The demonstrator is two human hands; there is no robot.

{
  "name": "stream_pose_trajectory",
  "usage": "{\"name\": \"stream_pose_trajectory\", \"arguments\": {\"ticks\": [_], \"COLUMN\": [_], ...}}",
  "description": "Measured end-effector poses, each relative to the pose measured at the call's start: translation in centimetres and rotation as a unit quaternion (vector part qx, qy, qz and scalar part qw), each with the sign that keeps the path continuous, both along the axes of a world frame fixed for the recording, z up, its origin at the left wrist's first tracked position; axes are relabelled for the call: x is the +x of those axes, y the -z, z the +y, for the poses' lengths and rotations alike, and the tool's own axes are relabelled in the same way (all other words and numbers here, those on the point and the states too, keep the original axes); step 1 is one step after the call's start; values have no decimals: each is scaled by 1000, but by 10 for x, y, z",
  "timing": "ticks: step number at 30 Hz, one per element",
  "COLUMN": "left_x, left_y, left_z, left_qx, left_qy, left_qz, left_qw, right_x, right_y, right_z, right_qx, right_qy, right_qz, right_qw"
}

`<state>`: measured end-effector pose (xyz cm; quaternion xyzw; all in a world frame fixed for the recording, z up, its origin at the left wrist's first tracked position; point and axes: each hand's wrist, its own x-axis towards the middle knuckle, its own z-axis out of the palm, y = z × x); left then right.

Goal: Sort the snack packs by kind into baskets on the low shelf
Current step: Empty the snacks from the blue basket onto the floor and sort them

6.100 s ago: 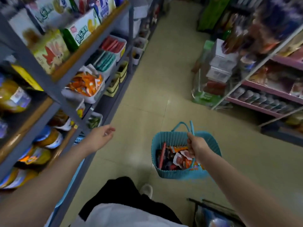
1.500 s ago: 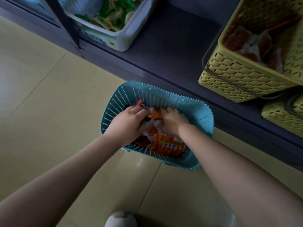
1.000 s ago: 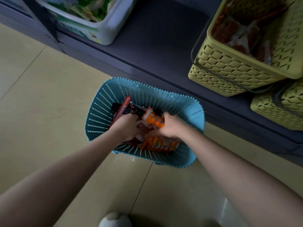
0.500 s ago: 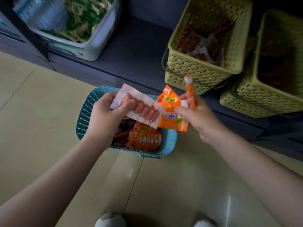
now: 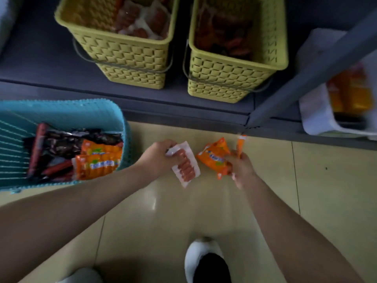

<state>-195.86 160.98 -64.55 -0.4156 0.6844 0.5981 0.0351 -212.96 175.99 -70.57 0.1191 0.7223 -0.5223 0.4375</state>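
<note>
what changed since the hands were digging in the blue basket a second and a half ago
Both hands came up out of the blue basket with packs. The left hand now holds a clear sausage pack; the right hand holds an orange pack and a thin orange stick. They now hover over the floor, below the yellow baskets. Other packs remain in the blue basket.
</note>
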Motion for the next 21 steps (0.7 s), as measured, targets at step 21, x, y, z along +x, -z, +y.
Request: {"name": "stream_pose_trajectory", "arguments": {"ticks": [21], "left_x": [-27], "left_y": [20], "left_z": [16], "left_qx": [-137], "left_qy": [21], "left_qz": [-76], "left_qw": [988], "right_x": [20], "right_y": [-38], "right_z": [-36], "right_qx": [-35], "right_qy": [-378], "right_qz": [381], "right_qw": [843]}}
